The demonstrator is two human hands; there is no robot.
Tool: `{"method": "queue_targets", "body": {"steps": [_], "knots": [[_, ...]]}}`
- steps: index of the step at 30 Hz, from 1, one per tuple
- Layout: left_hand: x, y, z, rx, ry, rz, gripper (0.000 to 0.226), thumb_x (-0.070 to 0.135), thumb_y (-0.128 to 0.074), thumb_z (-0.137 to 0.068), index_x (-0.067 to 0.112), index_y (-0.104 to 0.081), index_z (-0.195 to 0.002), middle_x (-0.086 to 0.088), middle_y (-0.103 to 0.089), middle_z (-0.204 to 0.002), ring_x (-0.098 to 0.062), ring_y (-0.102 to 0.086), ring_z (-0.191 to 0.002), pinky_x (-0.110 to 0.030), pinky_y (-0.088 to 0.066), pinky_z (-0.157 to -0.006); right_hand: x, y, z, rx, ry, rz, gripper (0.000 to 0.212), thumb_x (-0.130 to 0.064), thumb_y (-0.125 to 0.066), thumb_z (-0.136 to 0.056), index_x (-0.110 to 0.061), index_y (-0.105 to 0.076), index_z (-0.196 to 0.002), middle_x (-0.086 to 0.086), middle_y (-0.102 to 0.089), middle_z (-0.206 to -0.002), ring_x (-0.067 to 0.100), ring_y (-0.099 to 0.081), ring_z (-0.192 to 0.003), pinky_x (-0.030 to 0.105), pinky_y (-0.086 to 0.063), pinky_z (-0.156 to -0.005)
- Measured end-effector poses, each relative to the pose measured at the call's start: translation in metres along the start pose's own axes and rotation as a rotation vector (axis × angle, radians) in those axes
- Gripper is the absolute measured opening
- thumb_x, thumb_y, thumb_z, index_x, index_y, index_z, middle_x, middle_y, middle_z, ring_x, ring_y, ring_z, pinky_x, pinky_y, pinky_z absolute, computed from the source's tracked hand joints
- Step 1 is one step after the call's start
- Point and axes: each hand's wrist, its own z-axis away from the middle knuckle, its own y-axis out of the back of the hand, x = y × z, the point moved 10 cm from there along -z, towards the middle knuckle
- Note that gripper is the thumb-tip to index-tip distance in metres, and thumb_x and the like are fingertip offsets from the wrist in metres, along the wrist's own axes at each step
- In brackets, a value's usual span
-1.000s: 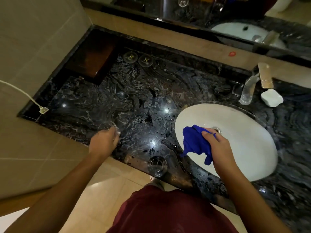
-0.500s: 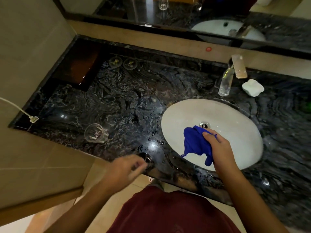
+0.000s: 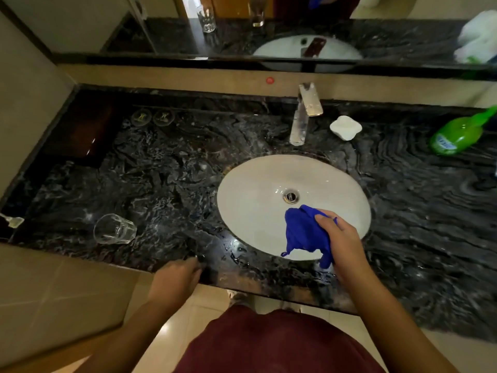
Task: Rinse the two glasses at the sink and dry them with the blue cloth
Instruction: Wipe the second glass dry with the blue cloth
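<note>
right hand (image 3: 343, 242): holds blue cloth (image 3: 305, 232) over sink (image 3: 255, 184) | left hand (image 3: 176, 275): at worktop (image 3: 166, 170) edge, blurry, grip unclear | glass (image 3: 114, 229): stands left of left hand, the nearer hand | second glass: hidden

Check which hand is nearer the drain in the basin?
Right. The right hand holds the blue cloth over the basin, just in front of the drain. The left hand is outside the basin, at the counter's front edge, well to the drain's left.
</note>
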Motion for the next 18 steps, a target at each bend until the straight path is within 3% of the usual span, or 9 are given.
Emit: {"method": "queue_targets", "body": {"steps": [3,7,10,13,17,18], "knots": [[-0.005,-0.005,-0.007,-0.011,0.074,-0.065,0.024,0.041,-0.061,-0.101,0.02,-0.072,-0.102,-0.004,-0.077,-0.09,-0.026,-0.074,-0.088,-0.038,-0.053,-0.07,0.004,0.019,0.003,0.013,-0.013,-0.048,0.032,-0.019,-0.059,-0.104,-0.04,-0.081,-0.092,-0.001,-0.082,-0.095,0.011,-0.077,-0.078,0.019,-0.057,-0.06],[-0.002,-0.009,-0.016,-0.063,0.127,-0.097,0.027,0.043,-0.054,-0.105,0.02,-0.068,-0.107,-0.003,-0.077,-0.095,-0.025,-0.073,-0.091,-0.038,-0.053,-0.075,0.01,0.043,0.005,0.043,-0.035,-0.097,0.023,-0.02,-0.06,-0.104,-0.029,-0.08,-0.099,0.002,-0.081,-0.099,0.015,-0.077,-0.083,0.022,-0.057,-0.062],[-0.009,-0.002,-0.023,-0.058,0.264,-0.045,0.029,0.039,-0.052,-0.105,0.017,-0.071,-0.104,-0.009,-0.077,-0.1,-0.031,-0.072,-0.097,-0.039,-0.051,-0.079,0.013,0.055,0.004,0.05,-0.047,-0.136,0.017,-0.018,-0.06,-0.104,-0.022,-0.077,-0.106,0.004,-0.081,-0.099,0.015,-0.077,-0.081,0.024,-0.058,-0.063],[-0.002,0.015,-0.029,-0.057,0.365,0.245,0.024,0.025,-0.06,-0.102,0.011,-0.077,-0.094,-0.012,-0.077,-0.094,-0.032,-0.072,-0.092,-0.039,-0.052,-0.079,0.01,0.064,0.003,0.042,-0.032,-0.158,0.017,-0.017,-0.06,-0.104,-0.021,-0.076,-0.106,0.005,-0.081,-0.099,0.014,-0.077,-0.08,0.024,-0.058,-0.063],[0.056,0.041,-0.023,-0.067,0.406,0.949,0.018,0.017,-0.063,-0.102,0.007,-0.076,-0.094,-0.007,-0.081,-0.085,-0.026,-0.078,-0.084,-0.04,-0.063,-0.066,0.0,0.068,0.004,0.001,-0.034,-0.307,0.018,-0.018,-0.06,-0.102,-0.019,-0.079,-0.104,0.007,-0.081,-0.104,0.016,-0.078,-0.085,0.025,-0.06,-0.065],[0.077,0.05,-0.022,-0.068,0.367,1.054,0.019,0.018,-0.062,-0.102,0.004,-0.075,-0.097,-0.009,-0.081,-0.088,-0.025,-0.079,-0.085,-0.042,-0.064,-0.069,-0.002,0.066,0.006,-0.018,-0.049,-0.388,0.019,-0.022,-0.062,-0.1,-0.019,-0.081,-0.101,0.007,-0.081,-0.105,0.017,-0.078,-0.087,0.026,-0.06,-0.066]]}}
